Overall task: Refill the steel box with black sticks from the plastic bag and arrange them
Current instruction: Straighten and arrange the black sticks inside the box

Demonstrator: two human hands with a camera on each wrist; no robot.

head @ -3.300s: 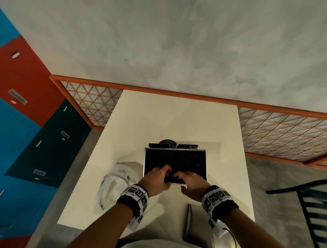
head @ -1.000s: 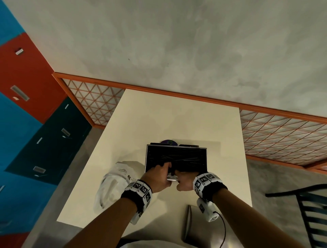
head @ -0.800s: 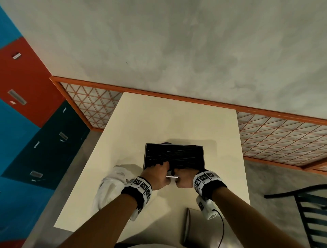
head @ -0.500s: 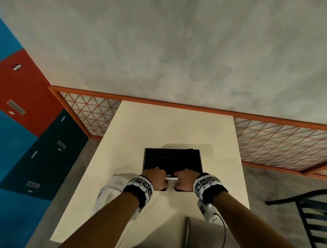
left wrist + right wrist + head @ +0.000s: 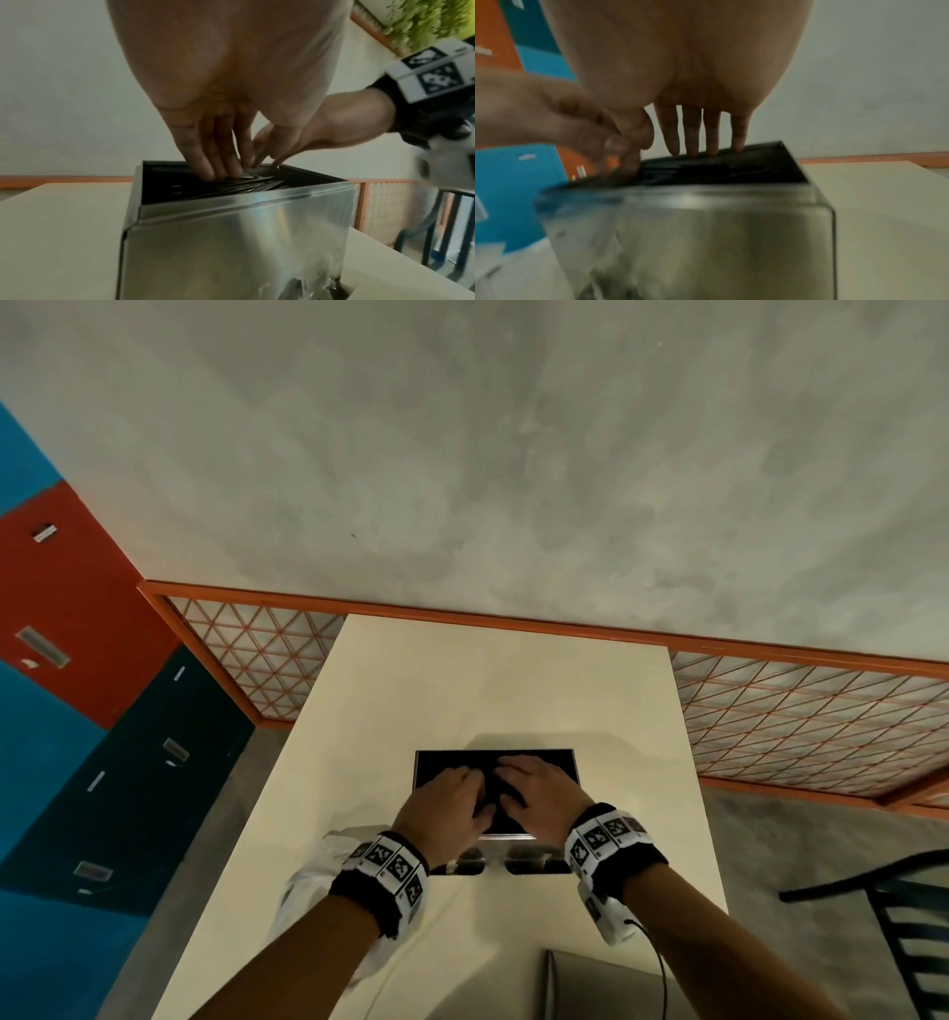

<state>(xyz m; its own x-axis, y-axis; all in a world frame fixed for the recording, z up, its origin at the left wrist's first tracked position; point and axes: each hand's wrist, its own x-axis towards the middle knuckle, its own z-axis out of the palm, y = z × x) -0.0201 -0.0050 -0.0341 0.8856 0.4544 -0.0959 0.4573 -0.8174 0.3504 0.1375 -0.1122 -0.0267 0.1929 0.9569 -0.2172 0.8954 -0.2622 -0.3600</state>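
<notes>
Nearest, lying crumpled at the front-left of the bench [image 5: 493, 680]: the white plastic bag [image 5: 308, 880], partly hidden under the left forearm, looking limp and light, probably best lifted by its gathered mouth rather than its slack body.

Just beyond, standing upright toward the middle of the bench: the steel box [image 5: 231, 243], open at the top, with shiny flat walls likely slippery under bare skin and a thin rim worth avoiding with the fingertips. Probably stiff and fairly weighty once full, so gripping both side walls low down seems safer than pinching the rim.

Reaching down into the opening side by side: the left hand [image 5: 444, 806] and the right hand [image 5: 539, 796], fingers straight and slightly spread, pinching nothing. Pressing flat on the black sticks [image 5: 246, 185] with the left fingertips [image 5: 205, 172], and touching the pile near the far wall with the right fingertips [image 5: 693, 152].

Lying inside almost level with the rim: thin, glossy sticks, some fanned and crossing. Judging them light, rigid and prone to sliding over each other, so patting from above and squaring the ends against a wall should be serving better than picking singly.
</notes>
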